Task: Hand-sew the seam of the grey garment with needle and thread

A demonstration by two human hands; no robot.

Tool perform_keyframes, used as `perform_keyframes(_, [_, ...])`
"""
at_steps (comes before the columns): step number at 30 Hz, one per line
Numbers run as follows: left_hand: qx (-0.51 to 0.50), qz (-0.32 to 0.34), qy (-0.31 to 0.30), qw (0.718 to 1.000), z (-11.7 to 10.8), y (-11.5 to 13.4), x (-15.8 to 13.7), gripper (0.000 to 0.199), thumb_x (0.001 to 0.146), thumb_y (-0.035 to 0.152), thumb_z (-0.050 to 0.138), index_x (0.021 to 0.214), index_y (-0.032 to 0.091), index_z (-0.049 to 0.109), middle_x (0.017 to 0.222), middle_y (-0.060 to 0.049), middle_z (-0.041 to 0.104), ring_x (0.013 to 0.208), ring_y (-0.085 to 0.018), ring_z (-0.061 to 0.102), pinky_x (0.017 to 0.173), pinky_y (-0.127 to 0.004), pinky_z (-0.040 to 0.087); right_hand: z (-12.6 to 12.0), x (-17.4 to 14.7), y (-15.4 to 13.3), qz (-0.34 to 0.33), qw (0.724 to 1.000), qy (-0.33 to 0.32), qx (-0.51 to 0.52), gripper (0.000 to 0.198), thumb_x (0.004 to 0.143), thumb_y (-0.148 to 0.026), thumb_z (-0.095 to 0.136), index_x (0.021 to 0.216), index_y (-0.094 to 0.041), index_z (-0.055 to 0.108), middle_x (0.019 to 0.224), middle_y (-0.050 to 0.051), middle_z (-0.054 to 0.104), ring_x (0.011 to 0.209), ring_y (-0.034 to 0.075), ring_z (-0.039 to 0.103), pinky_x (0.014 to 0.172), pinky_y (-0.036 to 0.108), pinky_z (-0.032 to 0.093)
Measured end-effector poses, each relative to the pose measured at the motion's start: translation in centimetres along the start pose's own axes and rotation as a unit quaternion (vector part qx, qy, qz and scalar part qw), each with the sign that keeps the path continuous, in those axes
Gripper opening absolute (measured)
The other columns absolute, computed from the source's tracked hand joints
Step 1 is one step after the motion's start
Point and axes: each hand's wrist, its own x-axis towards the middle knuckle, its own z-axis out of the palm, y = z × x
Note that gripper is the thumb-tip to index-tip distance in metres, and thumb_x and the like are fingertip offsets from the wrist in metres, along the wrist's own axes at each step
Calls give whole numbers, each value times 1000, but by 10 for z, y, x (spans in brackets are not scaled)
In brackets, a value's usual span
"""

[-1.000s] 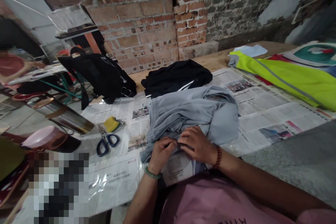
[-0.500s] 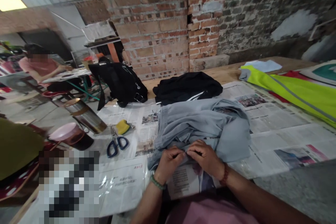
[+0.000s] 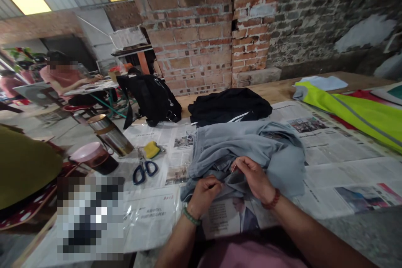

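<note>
A crumpled grey garment (image 3: 226,142) lies on the newspaper-covered table in front of me. My left hand (image 3: 205,194) is closed at its near edge, thumb and forefinger pinching the cloth. Just to the right and slightly higher, my right hand (image 3: 253,176) is closed in a pinch over the garment. From its fingertips a thin pale needle (image 3: 233,169) points down toward the cloth; any thread is too fine to make out. Blue-handled scissors (image 3: 145,171) rest to the left of the garment, beside a small yellow item (image 3: 151,149).
At the left stand a steel flask (image 3: 109,135) and a pink-lidded cup (image 3: 96,158). Behind the garment are a black bag (image 3: 152,100) and dark clothing (image 3: 230,106). A neon-yellow vest (image 3: 354,113) lies at right. Another person (image 3: 61,77) sits at a farther table.
My right hand has moved up and away from the left, and the needle now shows in its fingers. My left hand stays at the cloth's edge. The view has shifted slightly left.
</note>
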Motion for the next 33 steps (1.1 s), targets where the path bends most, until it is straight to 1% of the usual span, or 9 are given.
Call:
perform_keyframes(3, [-9, -10, 4, 1000, 0, 1, 0, 27, 72, 26, 54, 48, 14, 53, 54, 2, 41, 56, -10, 38, 53, -21, 32, -2, 5, -15, 62, 994, -76, 56, 25, 81, -40, 49, 75, -16, 51, 72, 1, 60, 53, 9, 55, 51, 21, 41])
perform_keyframes(5, [-18, -13, 4, 1000, 0, 2, -1, 26, 71, 26, 54, 48, 14, 53, 54, 3, 41, 55, -10, 37, 53, -21, 31, -4, 10, -23, 124, 975, -141, 122, 23, 81, -40, 51, 77, -17, 47, 70, 0, 61, 45, 9, 55, 40, 18, 37])
perform_keyframes(7, [-24, -13, 5, 1000, 0, 2, -1, 26, 71, 27, 55, 48, 14, 53, 53, 3, 41, 55, -10, 37, 52, -22, 31, -8, 19, -27, 184, 948, -182, 183, 17, 80, -33, 54, 78, -18, 46, 65, -2, 61, 43, 10, 57, 36, 17, 37])
perform_keyframes(10, [-27, -10, 8, 1000, 1, -1, -1, 24, 71, 25, 55, 49, 14, 54, 53, 3, 42, 55, -10, 38, 52, -22, 32, -14, 39, -31, 251, 923, -171, 235, 3, 82, -18, 51, 80, -16, 50, 63, -1, 63, 49, 10, 61, 43, 19, 47])
perform_keyframes(12, [-26, -9, 9, 1000, 1, -3, 0, 23, 71, 23, 55, 49, 15, 55, 53, 3, 43, 55, -10, 39, 52, -22, 32, -19, 53, -34, 268, 918, -139, 256, 9, 84, -12, 44, 80, -15, 52, 65, 0, 64, 56, 11, 64, 50, 21, 52])
perform_keyframes(16, [-23, -8, 15, 1000, 1, -4, 1, 24, 71, 20, 54, 48, 15, 54, 51, 2, 43, 54, -10, 39, 52, -22, 32, -27, 76, -41, 245, 923, -78, 287, 19, 87, -10, 38, 76, -15, 52, 64, 1, 65, 62, 14, 66, 54, 25, 54])
perform_keyframes(21, [-24, -8, 17, 1000, 1, -4, 0, 22, 71, 22, 54, 50, 14, 57, 52, 2, 44, 54, -10, 39, 51, -22, 32, -33, 95, -48, 187, 937, -49, 292, 20, 86, -9, 39, 72, -15, 52, 63, 2, 66, 66, 16, 67, 62, 30, 55])
perform_keyframes(27, [-25, -8, 12, 1000, 1, -4, 1, 24, 71, 27, 55, 51, 14, 58, 54, 2, 45, 56, -10, 40, 52, -21, 34, -38, 114, -59, 153, 949, 1, 277, 21, 86, -8, 40, 70, -16, 50, 59, 1, 65, 63, 15, 66, 63, 30, 54])
perform_keyframes(33, [-26, -11, 14, 1000, 1, -4, 1, 23, 72, 26, 56, 53, 14, 60, 55, 2, 45, 56, -10, 41, 52, -20, 35, -33, 112, -60, 116, 965, 7, 236, 14, 83, -12, 47, 70, -17, 48, 59, -1, 62, 61, 14, 65, 64, 31, 52])
